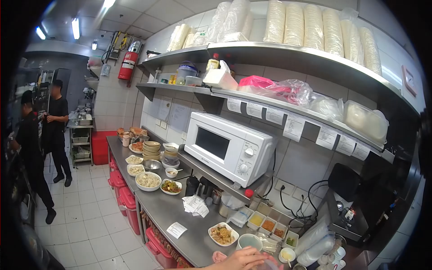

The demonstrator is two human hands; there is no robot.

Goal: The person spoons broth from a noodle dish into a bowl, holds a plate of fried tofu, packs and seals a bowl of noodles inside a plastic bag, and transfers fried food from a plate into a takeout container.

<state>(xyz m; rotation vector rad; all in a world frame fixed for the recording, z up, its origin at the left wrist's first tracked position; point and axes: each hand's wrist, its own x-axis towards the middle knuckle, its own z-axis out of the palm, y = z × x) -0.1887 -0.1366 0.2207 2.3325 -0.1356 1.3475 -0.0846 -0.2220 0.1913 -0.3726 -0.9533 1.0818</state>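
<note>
At the bottom edge my left hand reaches in from the left, its fingers pressed together over something clear, like plastic, that I cannot make out. Pinkish fingertips beside and under it seem to be my right hand; most of that hand is hidden or out of frame. Just above my hands stands a pale round container. A white bowl of mixed food sits to its upper left, and a small white cup with yellow contents to the right.
Trays of toppings line the counter's back, below a white microwave. Farther left are several filled bowls, stacked bowls and paper slips. Shelves hang above. Two people in dark clothes stand at the far left.
</note>
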